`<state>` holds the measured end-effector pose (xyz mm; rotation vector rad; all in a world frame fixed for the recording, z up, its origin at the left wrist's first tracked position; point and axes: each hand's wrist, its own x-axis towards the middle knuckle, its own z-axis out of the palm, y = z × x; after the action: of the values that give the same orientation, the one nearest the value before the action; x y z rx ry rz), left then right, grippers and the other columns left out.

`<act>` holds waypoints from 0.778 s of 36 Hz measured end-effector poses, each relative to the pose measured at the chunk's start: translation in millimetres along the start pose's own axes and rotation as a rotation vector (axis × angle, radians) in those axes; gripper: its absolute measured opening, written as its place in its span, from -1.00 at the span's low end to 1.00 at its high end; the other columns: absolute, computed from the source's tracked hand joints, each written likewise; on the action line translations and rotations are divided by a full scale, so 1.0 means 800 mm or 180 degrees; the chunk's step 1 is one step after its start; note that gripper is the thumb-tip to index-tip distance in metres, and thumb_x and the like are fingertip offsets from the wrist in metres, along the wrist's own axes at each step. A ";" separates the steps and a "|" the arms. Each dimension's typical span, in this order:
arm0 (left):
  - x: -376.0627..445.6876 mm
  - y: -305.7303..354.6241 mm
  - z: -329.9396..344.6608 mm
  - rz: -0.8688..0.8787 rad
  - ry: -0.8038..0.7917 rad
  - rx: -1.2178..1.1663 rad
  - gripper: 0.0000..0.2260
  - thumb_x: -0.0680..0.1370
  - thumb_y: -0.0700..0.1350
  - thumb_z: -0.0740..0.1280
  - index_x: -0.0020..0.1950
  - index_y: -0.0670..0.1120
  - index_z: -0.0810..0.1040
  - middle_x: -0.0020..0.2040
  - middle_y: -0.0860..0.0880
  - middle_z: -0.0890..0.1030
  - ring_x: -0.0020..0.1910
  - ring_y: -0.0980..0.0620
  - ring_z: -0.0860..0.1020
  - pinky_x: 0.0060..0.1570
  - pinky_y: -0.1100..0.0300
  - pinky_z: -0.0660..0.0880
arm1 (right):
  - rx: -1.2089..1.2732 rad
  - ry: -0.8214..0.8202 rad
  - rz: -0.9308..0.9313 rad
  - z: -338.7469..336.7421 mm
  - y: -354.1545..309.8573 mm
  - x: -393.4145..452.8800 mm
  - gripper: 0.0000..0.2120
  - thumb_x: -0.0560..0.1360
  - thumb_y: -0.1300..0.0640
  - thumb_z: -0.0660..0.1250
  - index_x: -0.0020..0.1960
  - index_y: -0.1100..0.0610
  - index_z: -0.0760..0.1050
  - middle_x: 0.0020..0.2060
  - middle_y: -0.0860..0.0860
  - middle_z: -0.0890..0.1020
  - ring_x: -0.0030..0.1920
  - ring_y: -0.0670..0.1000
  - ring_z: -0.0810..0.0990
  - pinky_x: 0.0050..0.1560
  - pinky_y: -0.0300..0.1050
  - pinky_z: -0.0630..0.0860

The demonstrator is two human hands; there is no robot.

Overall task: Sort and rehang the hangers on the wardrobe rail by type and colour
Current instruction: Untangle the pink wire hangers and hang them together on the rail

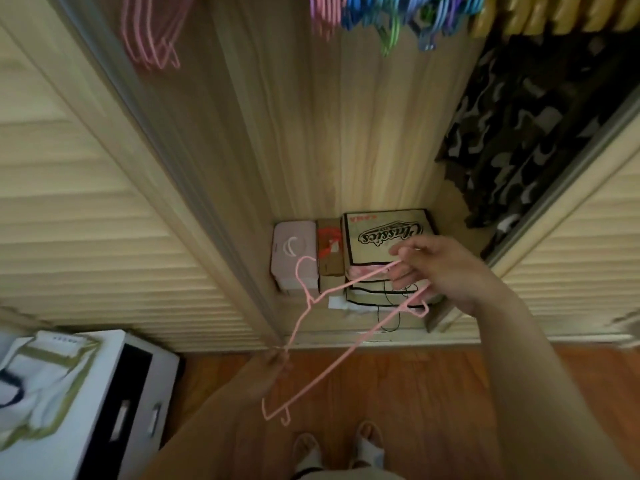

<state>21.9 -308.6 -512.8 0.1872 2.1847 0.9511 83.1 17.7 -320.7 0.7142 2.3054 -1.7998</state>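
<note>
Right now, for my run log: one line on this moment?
pink hanger | held by right hand and left hand | below rail | not yet hung

1 pink wire hanger (332, 337) held between 2 hands, left (277, 360) and right (440, 268), 3 boxes on wardrobe floor (457, 216): pink (294, 247), brown (329, 261), printed (384, 237), overhead hangers blurred, uncountable, 2 feet
</note>
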 end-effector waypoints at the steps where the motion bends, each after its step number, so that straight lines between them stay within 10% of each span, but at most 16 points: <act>1: 0.001 0.000 0.002 -0.0012 0.0072 -0.0046 -0.80 0.72 -0.11 0.20 -0.03 -0.06 0.56 -0.11 0.01 0.67 -0.14 0.09 0.64 -0.09 0.30 0.56 | 0.0066 0.0119 0.0053 -0.004 0.007 0.003 -0.84 0.68 0.15 0.23 0.13 0.12 0.57 -0.19 0.09 0.74 -0.16 0.07 0.73 -0.39 -0.12 0.58; 6: -0.004 0.014 0.006 -0.0090 0.0553 -0.0549 -0.82 0.71 -0.15 0.21 -0.04 -0.09 0.55 -0.17 0.04 0.65 -0.18 0.13 0.66 -0.16 0.38 0.55 | -0.0049 0.1196 0.0461 -0.016 0.052 0.032 -0.75 0.55 0.14 0.35 0.21 0.15 0.56 -0.07 0.13 0.71 -0.03 0.17 0.68 -0.01 0.09 0.58; 9: -0.001 0.027 0.004 -0.0380 0.0428 -0.1549 -0.84 0.72 -0.17 0.20 -0.02 -0.12 0.50 -0.03 -0.14 0.64 -0.06 -0.12 0.65 -0.09 0.02 0.57 | -0.0923 0.1435 0.0558 -0.015 0.077 0.049 -0.55 0.46 -0.05 0.26 0.30 0.10 0.49 0.14 0.15 0.62 0.14 0.21 0.60 0.11 0.01 0.52; 15: -0.001 0.096 0.007 -0.0421 -0.0072 -0.2523 -0.80 0.69 -0.13 0.23 0.27 -0.18 0.51 0.29 -0.15 0.57 0.23 -0.17 0.56 -0.07 -0.30 0.64 | -0.0855 0.0034 0.0602 0.047 0.052 0.015 -0.88 0.62 0.09 0.25 0.03 0.00 0.56 0.03 0.04 0.63 -0.07 0.00 0.56 0.02 -0.07 0.51; 21: 0.008 0.151 0.013 -0.0151 -0.0389 -0.3155 -0.82 0.64 -0.13 0.34 0.18 -0.19 0.53 0.22 -0.28 0.54 0.33 -0.36 0.51 0.15 -0.30 0.59 | -0.0306 -0.1317 0.0596 0.099 0.028 -0.016 -0.77 0.64 -0.08 0.27 0.27 -0.11 0.44 0.12 -0.13 0.57 0.20 -0.05 0.50 0.37 0.10 0.43; 28: 0.002 0.213 0.013 0.0276 -0.0143 -0.2985 -0.88 0.65 -0.10 0.35 0.17 -0.06 0.60 0.04 -0.10 0.63 0.10 -0.09 0.61 0.00 0.01 0.60 | -0.0084 -0.0707 0.0115 0.112 0.029 -0.003 -0.93 0.63 -0.02 0.27 0.11 -0.14 0.49 0.07 -0.18 0.57 0.14 -0.14 0.52 0.33 0.04 0.47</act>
<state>2.8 -179.9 -402.4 -0.1476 1.4915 1.8732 78.8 -63.5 -365.7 0.5189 2.1543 -1.7327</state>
